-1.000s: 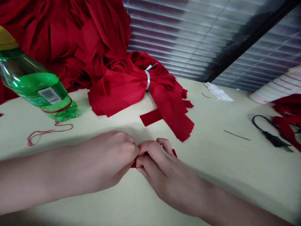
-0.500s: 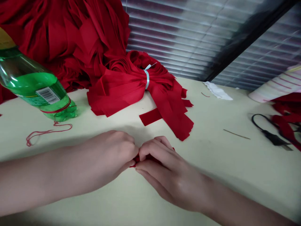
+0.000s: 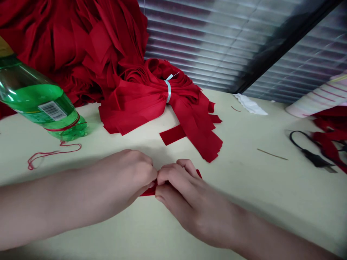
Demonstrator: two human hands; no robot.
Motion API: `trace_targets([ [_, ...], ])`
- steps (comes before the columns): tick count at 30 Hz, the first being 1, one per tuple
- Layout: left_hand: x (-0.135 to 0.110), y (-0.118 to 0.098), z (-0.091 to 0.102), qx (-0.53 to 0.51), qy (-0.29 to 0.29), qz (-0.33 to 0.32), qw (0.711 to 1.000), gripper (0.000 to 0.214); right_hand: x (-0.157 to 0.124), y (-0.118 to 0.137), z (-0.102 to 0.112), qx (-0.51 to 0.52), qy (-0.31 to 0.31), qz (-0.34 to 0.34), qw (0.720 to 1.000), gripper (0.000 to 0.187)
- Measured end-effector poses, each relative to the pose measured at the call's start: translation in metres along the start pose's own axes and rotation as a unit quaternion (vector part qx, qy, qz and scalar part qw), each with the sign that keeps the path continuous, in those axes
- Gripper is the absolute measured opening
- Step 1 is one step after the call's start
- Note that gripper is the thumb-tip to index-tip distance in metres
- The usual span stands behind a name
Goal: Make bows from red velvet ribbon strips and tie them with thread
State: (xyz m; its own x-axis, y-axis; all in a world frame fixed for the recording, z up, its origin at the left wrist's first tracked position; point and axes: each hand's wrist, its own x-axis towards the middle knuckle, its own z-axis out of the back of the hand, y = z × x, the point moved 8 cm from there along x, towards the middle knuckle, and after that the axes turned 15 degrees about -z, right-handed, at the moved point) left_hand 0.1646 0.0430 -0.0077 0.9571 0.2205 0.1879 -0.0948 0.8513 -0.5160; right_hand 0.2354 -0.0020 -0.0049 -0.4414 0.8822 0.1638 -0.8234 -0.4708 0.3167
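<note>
Pinching red strip point(image 3: 148, 191), green bottle point(image 3: 40, 104) part full

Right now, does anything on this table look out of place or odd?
One thing: red thread is looped around the bottom of the green bottle and trails loose across the table. One stray strip also sticks out sideways from the tied bundle. Nothing looks spilled or damaged.
</note>
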Motion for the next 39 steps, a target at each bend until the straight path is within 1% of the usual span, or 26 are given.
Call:
trace_targets([
  [3,0.001,-0.006,-0.001,0.044,0.022,-0.008,0.999,0.023,0.002,-0.004,-0.001,0.050,0.019,-0.036,0.998,0.018],
  [7,0.002,-0.009,-0.005,0.085,0.056,-0.014,0.995,0.021,0.003,-0.017,-0.006,0.132,0.059,-0.117,0.983,0.016],
  [9,0.002,-0.009,-0.006,0.096,0.064,-0.021,0.993,0.019,0.003,-0.022,-0.005,0.151,0.059,-0.134,0.978,0.015],
  [10,0.002,-0.008,-0.007,0.100,0.066,-0.025,0.993,0.018,0.003,-0.021,-0.002,0.155,0.045,-0.119,0.980,0.015],
  [14,0.002,-0.006,-0.008,0.105,0.068,-0.030,0.992,0.018,0.002,-0.006,0.016,0.152,-0.038,-0.006,0.988,0.016],
  [16,0.001,-0.006,-0.009,0.106,0.079,-0.031,0.991,0.018,0.002,-0.003,0.020,0.137,-0.056,0.012,0.989,0.017],
  [17,0.000,-0.006,-0.009,0.109,0.084,-0.031,0.990,0.018,0.001,0.000,0.021,0.122,-0.064,0.023,0.990,0.018],
  [19,-0.003,-0.006,-0.008,0.119,0.091,-0.032,0.988,0.019,-0.002,0.008,0.023,0.070,-0.084,0.068,0.992,0.021],
  [22,-0.004,-0.005,-0.007,0.124,0.102,-0.036,0.986,0.020,-0.008,0.021,0.023,-0.024,-0.126,0.148,0.981,0.025],
  [23,-0.004,-0.005,-0.007,0.119,0.103,-0.037,0.987,0.020,-0.008,0.023,0.022,-0.048,-0.133,0.161,0.977,0.027],
  [25,-0.002,-0.004,-0.005,0.105,0.095,-0.039,0.989,0.020,-0.008,0.023,0.020,-0.077,-0.137,0.166,0.973,0.031],
  [28,0.003,-0.004,-0.001,0.092,0.066,-0.046,0.992,0.020,-0.007,0.023,0.017,-0.094,-0.130,0.156,0.974,0.035],
  [30,0.004,-0.005,0.001,0.087,0.057,-0.049,0.993,0.021,-0.007,0.022,0.015,-0.097,-0.128,0.140,0.977,0.035],
  [33,0.004,-0.005,-0.002,0.087,0.079,-0.041,0.992,0.017,-0.007,0.016,0.013,-0.081,-0.132,0.084,0.984,0.029],
  [36,0.003,-0.004,-0.006,0.084,0.099,-0.018,0.991,0.014,-0.005,0.006,0.013,-0.043,-0.140,0.020,0.989,0.022],
  [39,0.003,-0.004,-0.009,0.089,0.102,-0.010,0.991,0.011,-0.002,0.001,0.011,-0.002,-0.131,0.002,0.991,0.019],
])
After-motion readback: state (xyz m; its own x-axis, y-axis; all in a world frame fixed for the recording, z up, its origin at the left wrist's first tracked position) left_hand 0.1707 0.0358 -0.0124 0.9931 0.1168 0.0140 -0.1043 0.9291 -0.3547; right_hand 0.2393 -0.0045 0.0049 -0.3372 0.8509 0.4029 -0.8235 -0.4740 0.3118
